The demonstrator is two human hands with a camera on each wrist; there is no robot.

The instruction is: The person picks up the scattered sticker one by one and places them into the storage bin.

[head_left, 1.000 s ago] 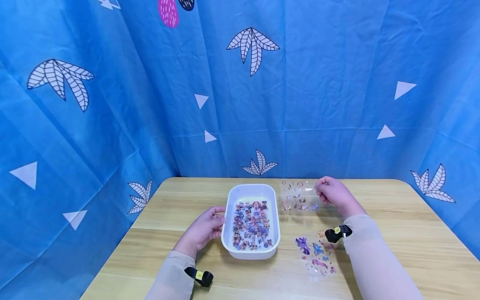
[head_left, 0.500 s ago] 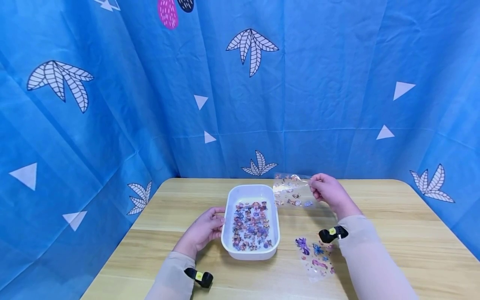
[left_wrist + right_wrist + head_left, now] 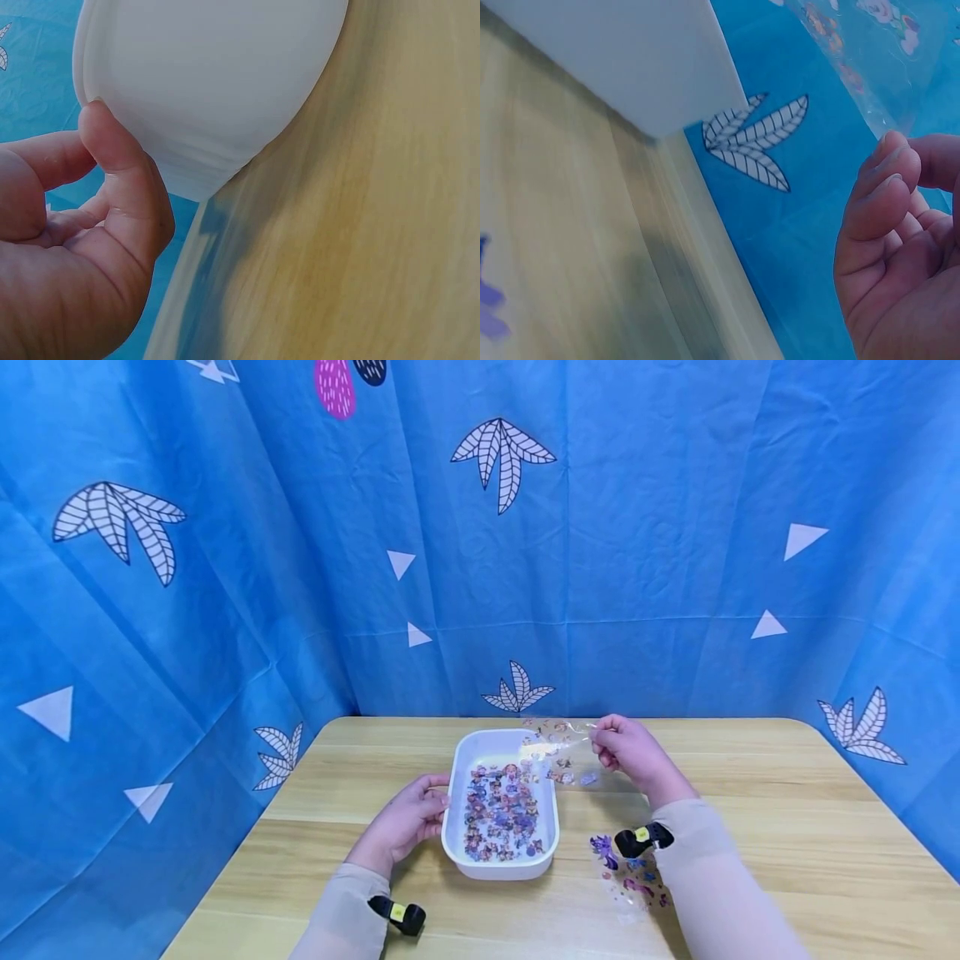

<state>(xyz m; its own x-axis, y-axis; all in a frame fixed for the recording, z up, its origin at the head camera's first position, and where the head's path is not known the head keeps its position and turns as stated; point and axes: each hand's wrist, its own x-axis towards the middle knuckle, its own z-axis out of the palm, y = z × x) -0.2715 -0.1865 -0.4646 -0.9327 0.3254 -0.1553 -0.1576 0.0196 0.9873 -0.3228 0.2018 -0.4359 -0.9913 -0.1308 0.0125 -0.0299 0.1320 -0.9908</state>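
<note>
A white plastic tub (image 3: pixel 500 870) stands on the table, with transparent sheets of small cartoon stickers (image 3: pixel 501 814) lying in it. At the tub's left rim is my left hand (image 3: pixel 405 817); in the left wrist view its thumb (image 3: pixel 112 139) presses just under the rim, fingers curled beside it. My right hand (image 3: pixel 633 753) pinches the right edge of a clear sticker sheet (image 3: pixel 558 764) between thumb and fingertips. This sheet is held up, its left part over the tub's far right corner. In the right wrist view the sheet (image 3: pixel 889 45) hangs from the fingertips.
Another clear sheet with purple, blue and pink stickers (image 3: pixel 637 887) lies on the wooden table (image 3: pixel 787 827), partly under the right forearm. Blue patterned curtains (image 3: pixel 645 568) enclose the table's back and sides.
My right hand has lifted the sticker sheet off the table and carried it left, so that it now overlaps the tub's far right corner. The left hand and tub have stayed put.
</note>
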